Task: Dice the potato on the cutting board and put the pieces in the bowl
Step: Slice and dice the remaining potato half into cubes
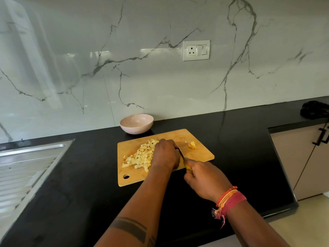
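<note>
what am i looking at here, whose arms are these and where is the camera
There is no machine here, only a person working with bare hands. The single picture comes from a wide-angle camera worn on the person's head, looking forward and down, so the arms reach in from the bottom edge.

On the black counter lies a wooden cutting board. A heap of diced potato covers its left part, and one uncut potato chunk sits near its far right corner. Behind the board stands an empty pink bowl.

The right hand grips a yellow-handled knife. The left hand rests curled on the board by the heap; what lies under it is hidden.

A steel sink drainer is at the left.
</note>
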A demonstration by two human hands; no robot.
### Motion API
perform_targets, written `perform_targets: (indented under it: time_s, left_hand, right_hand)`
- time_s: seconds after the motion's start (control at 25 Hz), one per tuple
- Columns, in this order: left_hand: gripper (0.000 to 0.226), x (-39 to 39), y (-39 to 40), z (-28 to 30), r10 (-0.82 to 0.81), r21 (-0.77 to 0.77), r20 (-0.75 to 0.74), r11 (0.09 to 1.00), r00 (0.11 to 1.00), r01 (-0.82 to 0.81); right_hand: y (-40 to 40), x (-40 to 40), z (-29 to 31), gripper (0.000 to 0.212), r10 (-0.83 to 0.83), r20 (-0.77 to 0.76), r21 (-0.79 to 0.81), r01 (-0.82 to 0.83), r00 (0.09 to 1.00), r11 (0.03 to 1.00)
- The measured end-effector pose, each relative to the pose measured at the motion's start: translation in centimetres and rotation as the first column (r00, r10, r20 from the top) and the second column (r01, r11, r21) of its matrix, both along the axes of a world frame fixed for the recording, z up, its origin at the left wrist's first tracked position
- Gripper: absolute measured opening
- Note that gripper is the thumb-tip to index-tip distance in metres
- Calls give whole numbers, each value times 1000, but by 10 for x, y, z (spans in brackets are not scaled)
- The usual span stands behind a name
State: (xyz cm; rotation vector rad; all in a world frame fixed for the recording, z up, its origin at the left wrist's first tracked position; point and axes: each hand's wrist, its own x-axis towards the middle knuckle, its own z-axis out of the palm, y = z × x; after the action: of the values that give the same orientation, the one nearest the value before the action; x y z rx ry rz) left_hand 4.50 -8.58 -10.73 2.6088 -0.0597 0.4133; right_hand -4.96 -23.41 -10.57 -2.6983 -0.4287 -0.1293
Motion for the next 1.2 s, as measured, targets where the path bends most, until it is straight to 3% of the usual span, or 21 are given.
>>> perform_targets:
  time_s: [0.24,0.4,0.56,0.72,0.96,1.2]
  left_hand:
    - [22,-2,2,2,-9,-11,-14,1000,1000,9]
    - [32,-6,1,5,-41,-34,-38,999,998,40]
    - [38,-8,0,5,-100,54,-55,993,993,103]
    - [32,-3,0,3,-119,99,-48,987,992,123]
    - [40,1,6,2,-160,12,-39,987,986,160]
    - [25,7,12,-1,-84,-8,-54,996,995,84]
  right_hand:
    - [0,-17,-4,55,-45,85,41,41,995,998]
    - [-5,-20,-1,51,-78,58,204,64,995,977]
    - [-7,-18,-2,48,-99,11,358,89,995,930]
    - [-10,-15,-4,47,-156,-2,426,142,988,894]
    - [-8,-16,-3,50,-153,-21,349,151,988,925]
    - [-1,-19,4,51,-98,21,186,93,995,978]
